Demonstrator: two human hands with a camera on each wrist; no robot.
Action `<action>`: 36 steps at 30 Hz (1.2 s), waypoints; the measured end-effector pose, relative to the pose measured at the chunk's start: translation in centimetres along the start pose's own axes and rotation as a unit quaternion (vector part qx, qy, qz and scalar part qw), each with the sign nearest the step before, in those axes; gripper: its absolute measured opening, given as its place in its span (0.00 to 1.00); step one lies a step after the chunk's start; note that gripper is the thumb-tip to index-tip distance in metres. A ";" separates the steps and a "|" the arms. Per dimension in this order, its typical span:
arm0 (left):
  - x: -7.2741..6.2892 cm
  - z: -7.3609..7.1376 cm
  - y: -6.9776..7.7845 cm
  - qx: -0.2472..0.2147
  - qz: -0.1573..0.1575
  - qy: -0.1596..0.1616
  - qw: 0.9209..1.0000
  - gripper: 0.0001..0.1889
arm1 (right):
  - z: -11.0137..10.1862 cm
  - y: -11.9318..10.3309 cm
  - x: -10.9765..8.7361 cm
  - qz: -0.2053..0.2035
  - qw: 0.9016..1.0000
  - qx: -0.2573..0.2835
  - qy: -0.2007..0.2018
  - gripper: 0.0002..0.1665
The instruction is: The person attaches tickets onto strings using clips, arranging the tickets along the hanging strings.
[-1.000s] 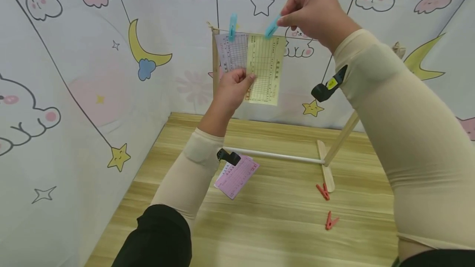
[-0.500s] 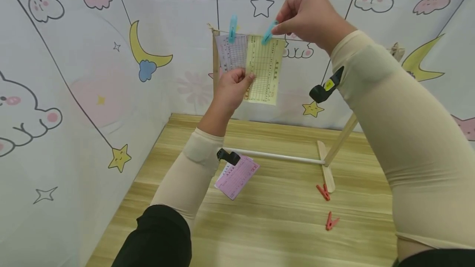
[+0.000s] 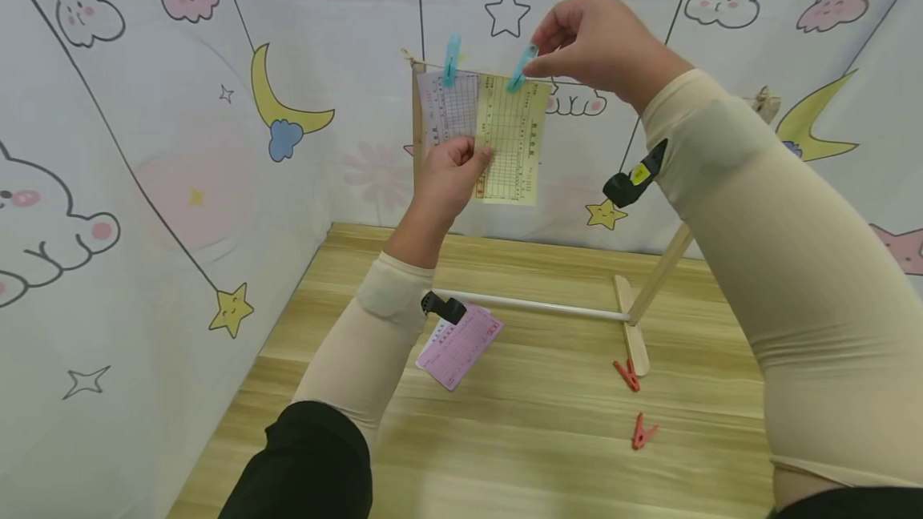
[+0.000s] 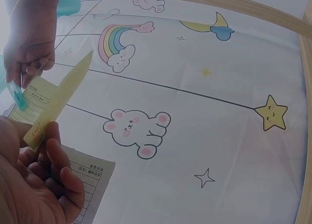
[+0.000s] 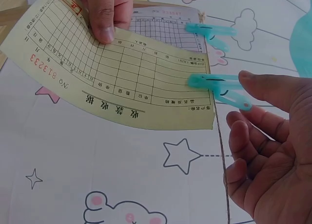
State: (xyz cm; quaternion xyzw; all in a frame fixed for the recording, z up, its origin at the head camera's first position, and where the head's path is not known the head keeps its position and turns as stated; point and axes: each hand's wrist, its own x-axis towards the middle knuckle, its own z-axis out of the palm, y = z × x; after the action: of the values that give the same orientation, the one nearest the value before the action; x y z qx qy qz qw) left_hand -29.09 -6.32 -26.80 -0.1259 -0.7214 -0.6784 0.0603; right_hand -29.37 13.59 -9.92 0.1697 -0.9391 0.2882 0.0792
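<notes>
A yellow receipt slip hangs at the string, with a light-blue clothespin over its top edge. My right hand has thumb and index finger at that clothespin's two handles. Lower down, my left hand pinches the slip's left edge between thumb and fingers. To the left, a pale purple slip hangs from a second light-blue clothespin, partly behind my left hand. The left wrist view shows the yellow slip nearly edge-on, rising from the left fingers.
A wooden stand bears the string, with posts at left and right and a white rod low between them. Pink and white slips lie on the wood-grain surface. Two red clothespins lie near the right foot.
My right hand has come down and slightly left with the clothespin, whose jaws now sit lower over the slip's top edge. The left hand keeps its grip, almost still.
</notes>
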 end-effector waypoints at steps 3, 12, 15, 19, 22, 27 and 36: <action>0.0 0.0 -0.2 -0.003 0.001 -0.001 1.000 0.13 | 0.0 0.1 -0.1 -0.001 1.000 -0.007 0.000 0.27; -0.3 -0.1 -0.4 0.018 0.010 0.011 1.000 0.13 | -0.4 0.7 -0.5 -0.002 1.000 -0.020 0.005 0.31; -0.4 -0.1 -0.5 0.030 0.010 0.018 0.999 0.13 | -0.6 1.0 -0.8 0.001 1.000 -0.028 0.008 0.33; -0.5 -0.1 -0.7 0.042 0.008 0.029 0.999 0.13 | -1.0 1.6 -1.4 0.006 0.999 -0.030 0.019 0.34; -0.6 -0.1 -0.8 0.050 0.009 0.039 0.998 0.12 | -1.3 2.1 -2.2 0.010 0.999 -0.027 0.040 0.33; -0.8 0.0 -1.1 0.067 0.013 0.048 0.997 0.12 | -1.2 2.7 -4.6 0.009 0.995 -0.029 0.095 0.30; -1.6 -0.3 -1.8 0.084 0.055 0.051 0.994 0.09 | 0.5 5.4 -10.6 -0.073 0.985 -0.039 0.154 0.23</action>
State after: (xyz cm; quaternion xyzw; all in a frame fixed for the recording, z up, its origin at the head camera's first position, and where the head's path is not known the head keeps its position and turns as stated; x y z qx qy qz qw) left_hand -28.04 -6.83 -28.93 -0.1251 -0.7635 -0.6168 0.1446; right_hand -21.47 20.43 -15.69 0.1884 -0.9113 0.2672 0.2501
